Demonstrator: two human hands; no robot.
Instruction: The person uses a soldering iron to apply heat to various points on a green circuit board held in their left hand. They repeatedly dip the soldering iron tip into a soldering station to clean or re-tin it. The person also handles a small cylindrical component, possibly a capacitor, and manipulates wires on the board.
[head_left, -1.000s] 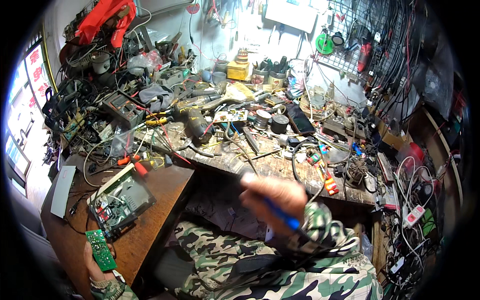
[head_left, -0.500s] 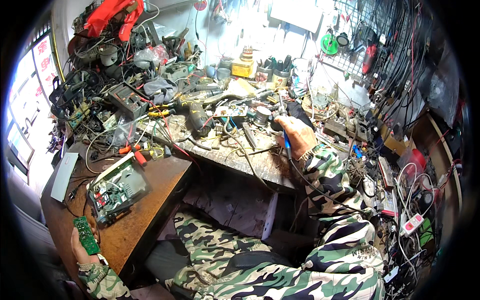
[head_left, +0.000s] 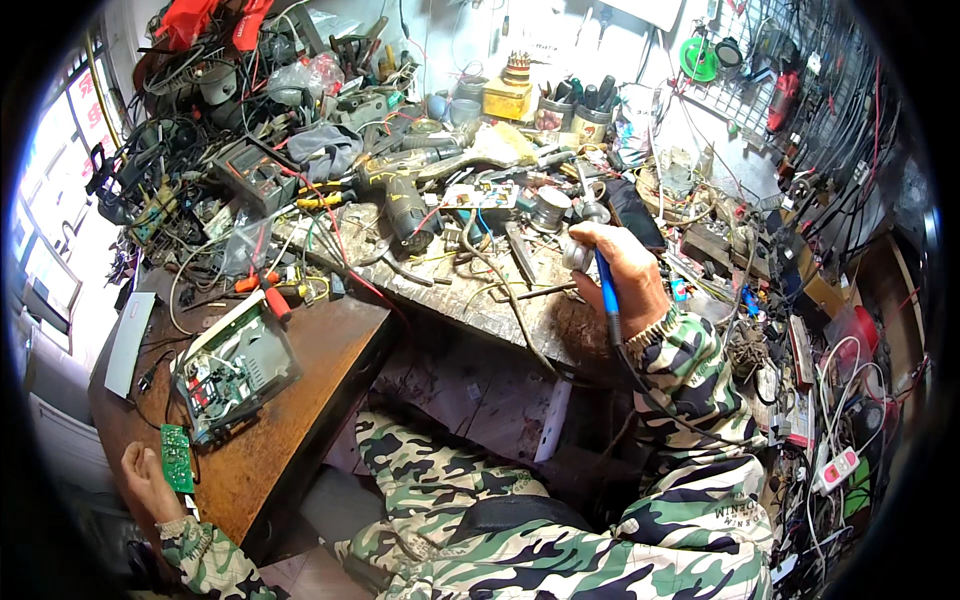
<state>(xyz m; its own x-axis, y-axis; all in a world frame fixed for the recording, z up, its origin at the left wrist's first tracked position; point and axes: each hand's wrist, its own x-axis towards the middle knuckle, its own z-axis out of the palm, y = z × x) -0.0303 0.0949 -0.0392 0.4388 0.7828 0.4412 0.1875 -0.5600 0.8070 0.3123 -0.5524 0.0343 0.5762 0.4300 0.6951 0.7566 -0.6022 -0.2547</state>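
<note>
Now the green circuit board (head_left: 176, 460) sits lower left in the frame with the left hand (head_left: 152, 485) beside its left edge, whereas half a second ago that hand held it from behind; the board seems less firmly steadied. Whether the curled fingers pinch the edge or merely touch it, I cannot tell. Meanwhile, right of centre, the right hand (head_left: 637, 272) is closed around the blue-handled soldering iron (head_left: 607, 285), and a small round container (head_left: 577, 254), perhaps a tin, has appeared at its fingertips, which suggests preparation away from the board. So the board lies next to the left hand and well apart from the right, below the opened appliance casing (head_left: 240, 365) on the brown desk (head_left: 325, 345), while the iron is over the cluttered workbench (head_left: 572, 325).
</note>
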